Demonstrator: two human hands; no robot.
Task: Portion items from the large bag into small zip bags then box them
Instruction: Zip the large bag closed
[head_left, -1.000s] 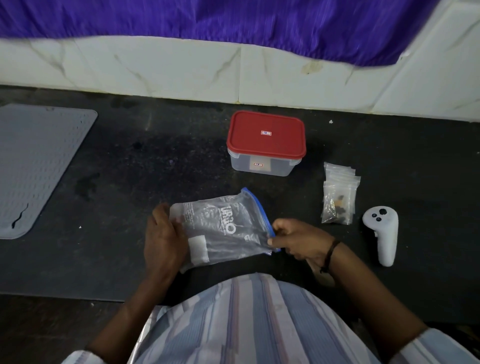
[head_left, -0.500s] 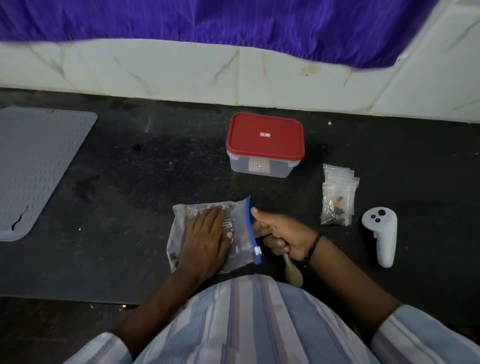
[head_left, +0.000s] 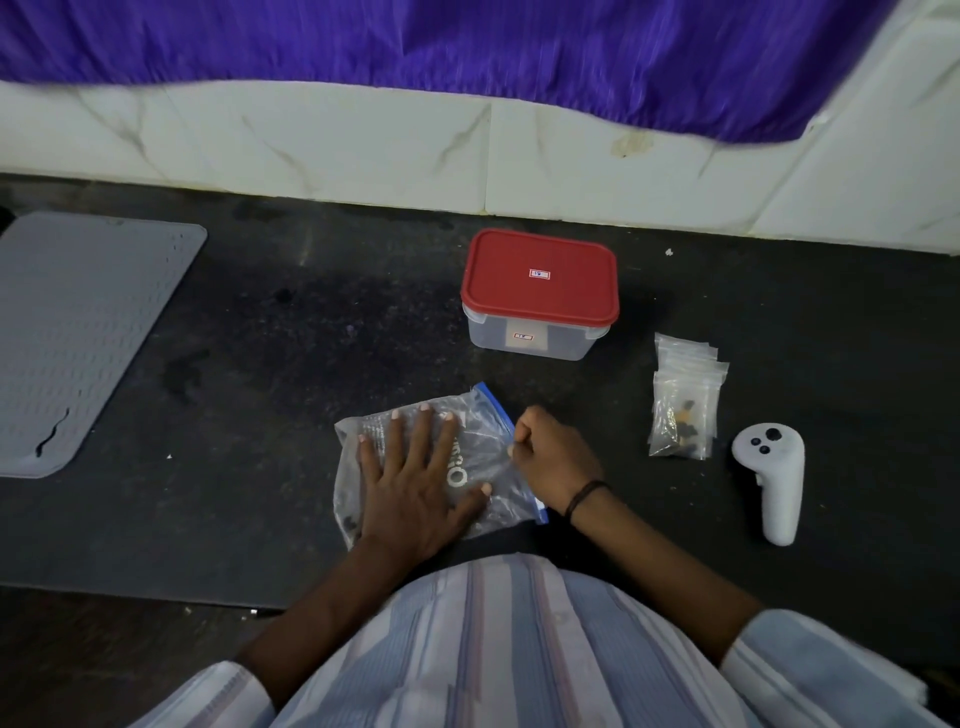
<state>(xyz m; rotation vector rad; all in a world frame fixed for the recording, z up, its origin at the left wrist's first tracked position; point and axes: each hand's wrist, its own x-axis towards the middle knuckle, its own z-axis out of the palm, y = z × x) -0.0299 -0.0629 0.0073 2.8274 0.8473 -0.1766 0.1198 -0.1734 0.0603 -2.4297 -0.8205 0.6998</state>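
The large clear zip bag with a blue zip strip lies flat on the dark counter in front of me. My left hand presses down on it with fingers spread straight. At the bag's right edge, my right hand is curled and pinches the zip strip. A few dark bits show in the bag's lower left corner. The box, clear with a red lid on, stands behind the bag. A small stack of small zip bags lies to the right; the front one holds dark and yellowish pieces.
A white hand controller lies at the far right beside the small bags. A grey dimpled mat covers the counter's left end. A white tiled wall and purple cloth close off the back.
The large bag went from being held up between both hands to lying flat. My left hand now presses on it. My right hand curled tighter at the zip strip, and the wooden spoon beneath it has gone from sight.
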